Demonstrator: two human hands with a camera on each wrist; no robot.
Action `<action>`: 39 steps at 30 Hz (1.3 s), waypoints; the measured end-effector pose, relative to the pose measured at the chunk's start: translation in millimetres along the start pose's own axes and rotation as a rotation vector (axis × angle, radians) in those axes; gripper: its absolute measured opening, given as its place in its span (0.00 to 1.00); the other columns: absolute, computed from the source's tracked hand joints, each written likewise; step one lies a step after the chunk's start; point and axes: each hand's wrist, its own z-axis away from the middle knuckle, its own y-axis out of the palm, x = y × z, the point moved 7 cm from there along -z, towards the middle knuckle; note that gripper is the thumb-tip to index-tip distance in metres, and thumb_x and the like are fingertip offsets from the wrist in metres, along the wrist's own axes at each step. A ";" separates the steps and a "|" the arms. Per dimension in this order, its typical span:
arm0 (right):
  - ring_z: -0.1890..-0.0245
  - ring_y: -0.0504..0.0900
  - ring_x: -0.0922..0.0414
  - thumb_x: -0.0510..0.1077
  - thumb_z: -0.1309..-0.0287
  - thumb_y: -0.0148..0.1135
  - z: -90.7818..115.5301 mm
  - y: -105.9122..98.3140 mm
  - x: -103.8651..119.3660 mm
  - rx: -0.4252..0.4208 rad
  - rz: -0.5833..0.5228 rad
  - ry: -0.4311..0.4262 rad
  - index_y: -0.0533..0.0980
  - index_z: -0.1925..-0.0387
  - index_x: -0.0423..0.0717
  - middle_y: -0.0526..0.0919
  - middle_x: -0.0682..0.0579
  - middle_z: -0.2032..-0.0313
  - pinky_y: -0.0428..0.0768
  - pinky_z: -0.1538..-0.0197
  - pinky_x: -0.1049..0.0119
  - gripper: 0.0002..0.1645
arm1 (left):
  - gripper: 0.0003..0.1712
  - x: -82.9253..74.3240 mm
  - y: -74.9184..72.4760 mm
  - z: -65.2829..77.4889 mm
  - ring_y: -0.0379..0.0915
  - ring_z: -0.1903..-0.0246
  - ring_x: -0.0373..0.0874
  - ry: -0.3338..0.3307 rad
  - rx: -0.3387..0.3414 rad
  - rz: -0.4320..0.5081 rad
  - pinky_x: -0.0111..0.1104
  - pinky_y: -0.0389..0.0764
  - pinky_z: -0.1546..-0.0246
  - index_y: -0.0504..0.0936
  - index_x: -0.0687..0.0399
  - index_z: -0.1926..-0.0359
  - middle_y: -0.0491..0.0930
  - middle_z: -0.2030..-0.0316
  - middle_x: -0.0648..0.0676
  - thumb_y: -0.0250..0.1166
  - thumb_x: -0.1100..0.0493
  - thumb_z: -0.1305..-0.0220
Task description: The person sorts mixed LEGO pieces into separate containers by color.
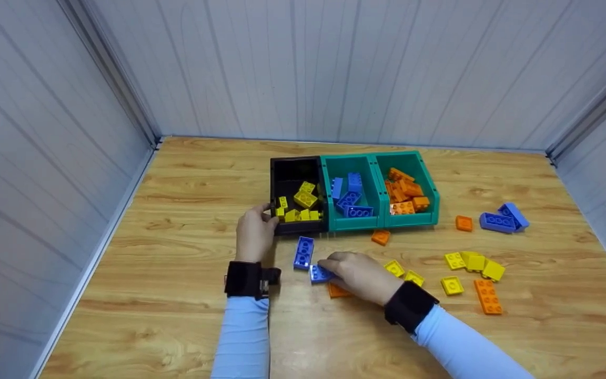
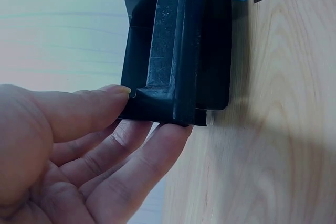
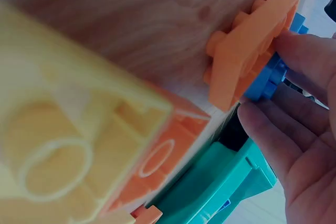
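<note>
A wood-grain surface (image 1: 177, 273) meets a panelled wall (image 1: 250, 73) at its back edge; left fingers (image 2: 142, 169) pinch a black bin (image 1: 300, 227), right fingers (image 3: 269, 136) a blue brick (image 1: 320, 273), both slightly parted.

pale blue sleeves (image 1: 241, 337), wide black wristbands (image 1: 411, 305)

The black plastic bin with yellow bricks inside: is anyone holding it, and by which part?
Yes: the person's left hand grips the black plastic bin at its front left corner.
</note>
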 end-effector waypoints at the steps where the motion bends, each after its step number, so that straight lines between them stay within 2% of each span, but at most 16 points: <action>1: 0.53 0.83 0.52 0.39 0.38 0.67 0.5 -0.7 -0.5 -0.001 -0.009 -0.002 0.79 0.43 0.40 0.84 0.45 0.53 0.81 0.50 0.60 0.22 | 0.23 -0.2 -0.1 0.0 0.81 0.61 0.52 0.002 -0.001 0.001 0.42 0.80 0.60 0.76 0.68 0.39 0.84 0.61 0.60 0.65 0.67 0.35; 6: 0.56 0.83 0.55 0.41 0.41 0.70 4.2 -3.5 -3.6 0.030 -0.067 0.003 0.80 0.44 0.41 0.85 0.48 0.55 0.82 0.51 0.62 0.23 | 0.23 -0.3 -1.3 0.4 0.81 0.62 0.52 0.008 -0.011 -0.001 0.42 0.79 0.60 0.77 0.69 0.40 0.84 0.62 0.61 0.65 0.67 0.35; 13: 0.54 0.83 0.56 0.42 0.40 0.70 11.4 -14.1 -11.9 0.070 -0.103 0.019 0.80 0.43 0.42 0.85 0.47 0.53 0.81 0.51 0.62 0.23 | 0.22 -0.8 -4.0 0.7 0.81 0.63 0.52 0.019 -0.026 -0.006 0.42 0.80 0.61 0.77 0.69 0.41 0.84 0.63 0.61 0.65 0.67 0.35; 23: 0.51 0.82 0.52 0.42 0.42 0.72 15.2 -71.4 -41.4 -0.033 -0.058 0.087 0.78 0.40 0.43 0.83 0.46 0.49 0.81 0.50 0.58 0.28 | 0.23 0.4 -2.5 0.0 0.80 0.63 0.51 0.005 -0.013 -0.008 0.41 0.80 0.62 0.76 0.69 0.39 0.83 0.63 0.60 0.65 0.67 0.34; 26: 0.52 0.82 0.51 0.43 0.41 0.71 10.8 -89.6 -56.1 -0.033 -0.061 0.157 0.76 0.39 0.45 0.82 0.46 0.48 0.82 0.51 0.58 0.28 | 0.24 0.3 -1.8 0.7 0.80 0.63 0.52 -0.001 -0.010 -0.005 0.41 0.80 0.61 0.75 0.69 0.39 0.83 0.62 0.60 0.65 0.67 0.34; 31: 0.45 0.79 0.47 0.40 0.38 0.68 -3.6 -114.3 -83.9 -0.044 -0.064 0.261 0.74 0.36 0.43 0.80 0.43 0.44 0.79 0.45 0.53 0.29 | 0.24 -1.3 -1.2 1.2 0.80 0.62 0.51 0.004 -0.012 -0.006 0.41 0.80 0.61 0.76 0.69 0.39 0.83 0.62 0.61 0.65 0.67 0.35; 34: 0.42 0.76 0.45 0.38 0.37 0.66 -12.8 -121.8 -94.3 -0.053 -0.046 0.292 0.74 0.36 0.42 0.79 0.42 0.42 0.75 0.42 0.49 0.28 | 0.23 -3.0 -0.9 2.1 0.80 0.64 0.51 0.023 -0.013 -0.012 0.41 0.79 0.62 0.76 0.70 0.39 0.83 0.63 0.60 0.65 0.67 0.35; 39: 0.43 0.77 0.45 0.37 0.35 0.64 -32.5 -122.4 -99.8 -0.038 -0.039 0.317 0.73 0.35 0.42 0.79 0.41 0.42 0.76 0.43 0.50 0.27 | 0.23 -3.4 -2.2 2.3 0.80 0.66 0.51 0.043 -0.020 -0.016 0.41 0.79 0.64 0.77 0.69 0.40 0.83 0.66 0.59 0.66 0.67 0.35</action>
